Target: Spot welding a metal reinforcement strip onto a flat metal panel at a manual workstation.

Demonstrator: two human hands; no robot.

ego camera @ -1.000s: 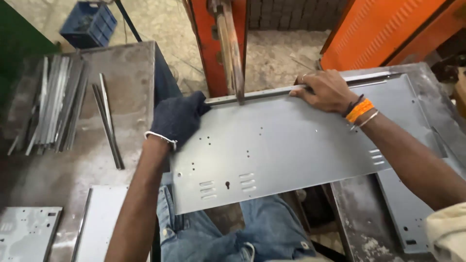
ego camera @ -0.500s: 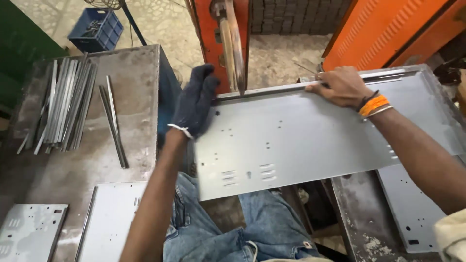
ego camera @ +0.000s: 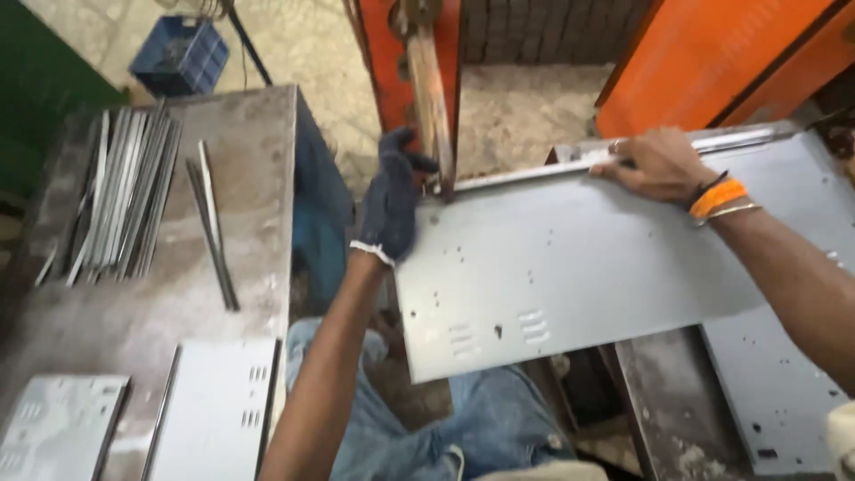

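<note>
Centrally, one large grey sheet-metal panel (ego camera: 579, 276) is held, its long axis running from lower left to upper right of the frame, the far edge with its folded lip pointed toward the orange machine (ego camera: 419, 80) at the top. Two hands are seen on it. The left hand (ego camera: 392, 200), in a dark glove, is laid at the panel's upper left corner, fingers together and curled over the edge beside the machine's upright blade (ego camera: 430, 98). The right hand (ego camera: 655, 165), bare, with one orange band at the wrist, is clamped over the lip at upper right. On the table (ego camera: 134, 312) at left, one bundle of metal strips (ego camera: 120, 205) and two loose strips (ego camera: 212, 232) are laid; two smaller panels (ego camera: 218, 410) are seen at lower left, one blue crate (ego camera: 178, 58) at upper left.
</note>
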